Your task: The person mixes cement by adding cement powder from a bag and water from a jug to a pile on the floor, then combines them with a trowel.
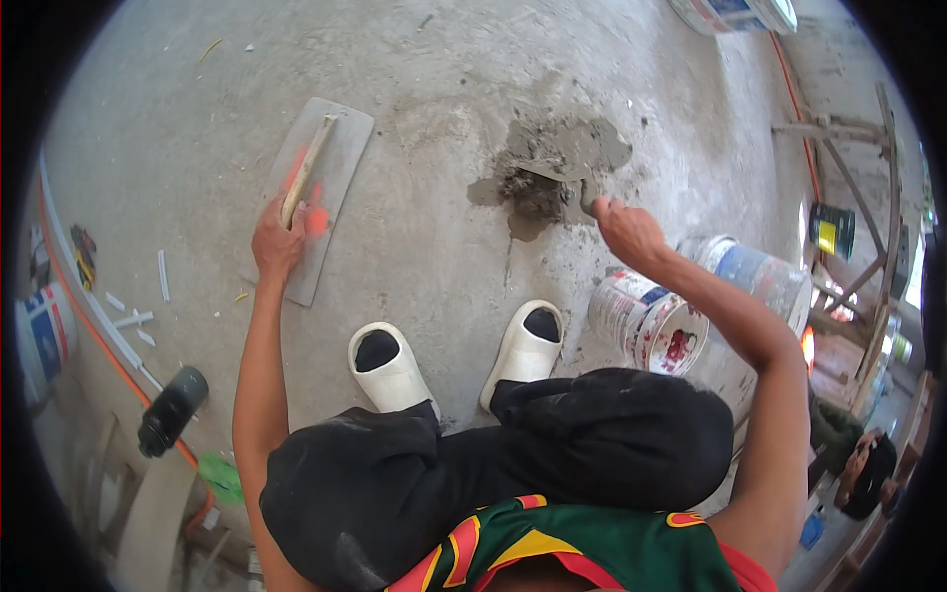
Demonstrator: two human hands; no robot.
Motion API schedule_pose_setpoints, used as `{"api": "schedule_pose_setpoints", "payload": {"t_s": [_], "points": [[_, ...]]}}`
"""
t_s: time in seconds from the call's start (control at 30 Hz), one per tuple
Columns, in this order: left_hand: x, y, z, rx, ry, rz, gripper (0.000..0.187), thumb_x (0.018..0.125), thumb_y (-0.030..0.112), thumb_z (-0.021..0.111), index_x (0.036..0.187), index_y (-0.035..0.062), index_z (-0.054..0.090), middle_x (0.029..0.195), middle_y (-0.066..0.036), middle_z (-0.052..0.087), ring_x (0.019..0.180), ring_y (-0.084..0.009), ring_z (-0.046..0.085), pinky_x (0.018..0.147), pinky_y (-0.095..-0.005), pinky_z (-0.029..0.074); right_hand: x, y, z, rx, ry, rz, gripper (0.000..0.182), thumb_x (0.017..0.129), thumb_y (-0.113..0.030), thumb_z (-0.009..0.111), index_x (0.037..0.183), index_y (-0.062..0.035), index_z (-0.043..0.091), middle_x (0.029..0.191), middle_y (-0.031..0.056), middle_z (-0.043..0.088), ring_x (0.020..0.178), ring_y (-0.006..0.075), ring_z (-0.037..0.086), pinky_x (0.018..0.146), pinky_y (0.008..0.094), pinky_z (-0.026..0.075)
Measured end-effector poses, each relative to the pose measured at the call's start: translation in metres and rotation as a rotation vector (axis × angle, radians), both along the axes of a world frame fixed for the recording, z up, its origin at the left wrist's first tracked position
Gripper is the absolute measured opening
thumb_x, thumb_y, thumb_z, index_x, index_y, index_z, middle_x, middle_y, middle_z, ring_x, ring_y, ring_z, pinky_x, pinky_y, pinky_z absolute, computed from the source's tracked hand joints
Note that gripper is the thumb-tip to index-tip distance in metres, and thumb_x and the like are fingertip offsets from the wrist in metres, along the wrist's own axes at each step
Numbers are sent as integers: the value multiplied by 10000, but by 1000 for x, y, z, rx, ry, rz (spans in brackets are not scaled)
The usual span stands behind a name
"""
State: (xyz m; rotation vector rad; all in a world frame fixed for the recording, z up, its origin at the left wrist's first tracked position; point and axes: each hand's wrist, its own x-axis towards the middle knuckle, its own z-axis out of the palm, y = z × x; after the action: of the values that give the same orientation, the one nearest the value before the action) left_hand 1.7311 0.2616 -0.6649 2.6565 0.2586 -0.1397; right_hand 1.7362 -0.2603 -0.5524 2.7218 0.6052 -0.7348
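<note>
My left hand [277, 240] is closed around the wooden handle of a flat rectangular plastering float [340, 168], which has a bright orange-red smear on its back. My right hand [631, 234] grips a trowel [552, 172] by its handle. The trowel's blade lies in a patch of wet grey mortar [582, 141] on the concrete floor. A darker lump of mortar [534, 194] sits just below the blade. The mortar hides part of the blade's edge. Between my two hands, lower in view, are my feet in cream slip-on shoes [395, 371].
Paint-stained buckets [617, 314] stand near my right knee; another bucket [735, 12] is at the top right. A dark bottle [174, 410], an orange hose [91, 335] and white strips [164, 276] lie on the left. Wooden framing [856, 183] and another person [863, 464] are at the right.
</note>
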Motion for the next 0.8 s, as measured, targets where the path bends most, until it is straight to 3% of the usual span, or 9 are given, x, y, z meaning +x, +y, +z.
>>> {"api": "schedule_pose_setpoints", "payload": {"t_s": [0.2,0.27,0.37,0.47,0.57,0.8], "points": [[52,-19,-1,120,-225,-272,446,921,318,595,1300,85,554,1098,-185,553,1071,-380,514,987,-476,387,-26,11,-4,-5,9,-158,103,918,-87,462,950,10,478,799,213,644,669,348,683,539,418,545],[50,-16,-6,103,-199,-286,471,900,317,609,1311,94,546,1141,-180,544,1097,-371,508,987,-485,384,-51,8,-9,26,26,-275,115,912,-91,472,968,9,477,816,203,651,673,343,684,533,433,534],[58,-16,-10,60,-180,-254,471,888,298,610,1308,95,544,1163,-177,542,1108,-363,506,975,-486,387,-27,10,21,2,88,-330,158,903,-113,495,1009,3,480,835,206,650,683,379,669,574,469,525],[58,-16,-6,44,-162,-218,449,882,281,604,1287,94,557,1153,-177,551,1099,-362,513,961,-483,393,-36,15,53,132,30,-594,230,895,-161,539,1058,-8,484,828,220,635,741,422,648,660,509,508],[60,-22,-2,24,-175,-207,435,880,282,601,1271,94,567,1134,-176,564,1086,-364,523,949,-482,396,-60,20,73,355,-152,-693,298,888,-224,587,1074,-14,487,832,243,619,824,452,623,740,528,481],[61,-13,-11,-8,-171,-234,456,874,295,607,1286,106,555,1137,-156,577,1092,-363,530,938,-490,396,-141,74,39,503,-254,-1277,367,914,-336,598,1042,3,544,884,273,616,855,469,596,738,518,451]]}}
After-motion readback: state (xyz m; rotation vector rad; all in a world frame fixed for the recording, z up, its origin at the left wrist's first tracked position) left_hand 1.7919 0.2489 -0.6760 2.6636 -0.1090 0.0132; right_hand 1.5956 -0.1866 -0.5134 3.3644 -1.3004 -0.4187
